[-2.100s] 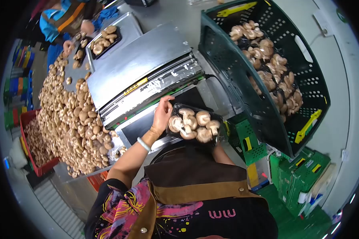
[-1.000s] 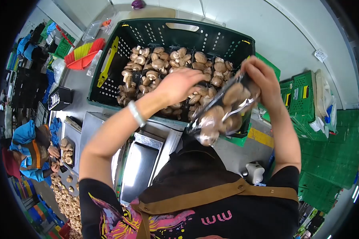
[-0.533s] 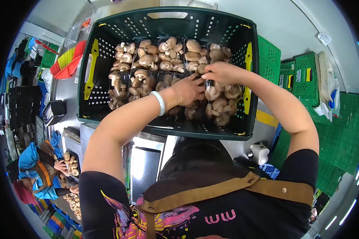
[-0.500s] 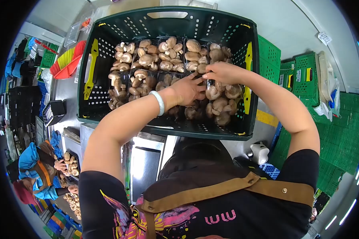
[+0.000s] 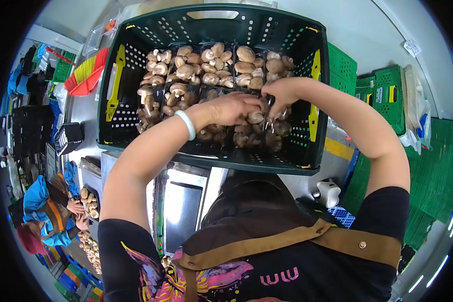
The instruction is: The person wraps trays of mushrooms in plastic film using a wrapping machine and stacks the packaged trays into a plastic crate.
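While the near right pack (image 5: 278,133) sits farther left in the one crate (image 5: 226,159) than before, the right hand (image 5: 283,94) touches it, grip parted; the left hand's (image 5: 232,108) grip is unclear over mushrooms (image 5: 255,118). Five far packs (image 5: 217,66) form a row.

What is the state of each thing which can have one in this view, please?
Dark green crate: upright, open at top, partly covered inside by packs.
Mushroom packs: filled, laid in rows.
Left hand: fingers bent over packs; grip unclear.
Right hand: fingers down among packs; grip unclear.
Bracelet: worn on left wrist.
Black tray: holding mushrooms, beside the co-worker's hands.
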Demonstrator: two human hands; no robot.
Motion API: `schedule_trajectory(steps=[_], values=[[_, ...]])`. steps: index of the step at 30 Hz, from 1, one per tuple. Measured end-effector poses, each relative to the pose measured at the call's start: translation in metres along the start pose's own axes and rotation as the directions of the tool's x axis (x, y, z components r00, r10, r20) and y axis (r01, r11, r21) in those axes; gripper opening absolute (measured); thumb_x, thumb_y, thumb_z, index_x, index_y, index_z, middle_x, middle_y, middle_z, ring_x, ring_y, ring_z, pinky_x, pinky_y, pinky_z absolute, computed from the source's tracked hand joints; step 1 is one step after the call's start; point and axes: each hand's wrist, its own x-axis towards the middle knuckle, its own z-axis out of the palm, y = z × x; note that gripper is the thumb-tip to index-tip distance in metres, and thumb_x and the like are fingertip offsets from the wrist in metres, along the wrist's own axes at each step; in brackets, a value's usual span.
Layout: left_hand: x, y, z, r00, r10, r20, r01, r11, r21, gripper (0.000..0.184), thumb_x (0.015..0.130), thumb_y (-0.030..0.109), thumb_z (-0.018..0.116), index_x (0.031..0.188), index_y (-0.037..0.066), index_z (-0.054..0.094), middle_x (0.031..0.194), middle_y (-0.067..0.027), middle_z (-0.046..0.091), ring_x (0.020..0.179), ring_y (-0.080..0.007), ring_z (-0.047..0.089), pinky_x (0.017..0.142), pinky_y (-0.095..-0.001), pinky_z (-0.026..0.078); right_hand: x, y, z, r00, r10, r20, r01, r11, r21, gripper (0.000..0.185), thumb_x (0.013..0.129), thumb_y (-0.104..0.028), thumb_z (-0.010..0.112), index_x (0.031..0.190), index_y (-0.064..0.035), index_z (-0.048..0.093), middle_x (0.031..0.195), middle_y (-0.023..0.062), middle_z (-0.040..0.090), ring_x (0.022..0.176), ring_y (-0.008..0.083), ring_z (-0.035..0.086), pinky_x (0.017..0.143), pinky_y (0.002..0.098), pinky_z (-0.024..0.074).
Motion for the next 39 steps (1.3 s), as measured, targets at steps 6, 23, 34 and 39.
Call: schedule_trajectory(steps=[6, 23, 34, 39], values=[[-0.057, -0.005, -0.019, 0.931, -0.332, -0.151, 0.343, 0.938, 0.047, 0.051, 0.083, 0.018, 0.07, 0.13, 0.007, 0.056, 0.135, -0.0159, 0.053, 0.12, -0.034, 0.054, 0.102, -0.0413, 0.045, 0.018, -0.019, 0.05, 0.953, 0.153, -0.26, -0.218, 0.945, -0.244, 0.027, 0.092, -0.021, 0.058, 0.109, -0.0003, 0.06, 0.111, 0.0192, 0.065, 0.1, 0.0354, 0.065, 0.081, 0.0453, 0.053], [-0.04, 0.336, -0.046, 0.949, -0.06, -0.31, -0.218, 0.584, -0.782, 0.036, 0.085, 0.03, 0.071, 0.101, 0.001, 0.056, 0.089, -0.0181, 0.064, 0.089, -0.0389, 0.061, 0.075, -0.0458, 0.048, -0.04, -0.066, -0.045, 0.907, 0.056, -0.418, -0.127, 0.981, -0.144, 0.029, 0.08, -0.027, 0.068, 0.097, -0.0039, 0.062, 0.092, 0.0207, 0.067, 0.09, 0.0392, 0.064, 0.078, 0.0487, 0.051], [-0.086, 0.421, -0.012, 0.732, 0.294, -0.614, -0.667, 0.49, -0.561, 0.014, 0.081, 0.016, 0.069, 0.086, 0.003, 0.07, 0.084, -0.0112, 0.067, 0.079, -0.022, 0.064, 0.07, -0.0336, 0.05, 0.007, -0.341, -0.032, 0.696, -0.625, -0.355, 0.511, 0.777, -0.368, 0.022, 0.085, -0.021, 0.067, 0.099, -0.0049, 0.062, 0.095, 0.0147, 0.065, 0.089, 0.0348, 0.063, 0.076, 0.0421, 0.0501], [-0.284, 0.354, 0.008, 0.365, -0.331, -0.87, -0.403, 0.786, -0.468, 0.02, 0.088, 0.019, 0.067, 0.103, 0.006, 0.07, 0.089, -0.0066, 0.069, 0.085, -0.0135, 0.064, 0.077, -0.0309, 0.051, 0.055, -0.459, -0.038, 0.573, -0.795, -0.198, 0.701, 0.601, -0.385, 0.02, 0.085, -0.02, 0.067, 0.095, -0.0037, 0.062, 0.09, 0.0133, 0.066, 0.085, 0.0337, 0.064, 0.076, 0.0415, 0.0512]])
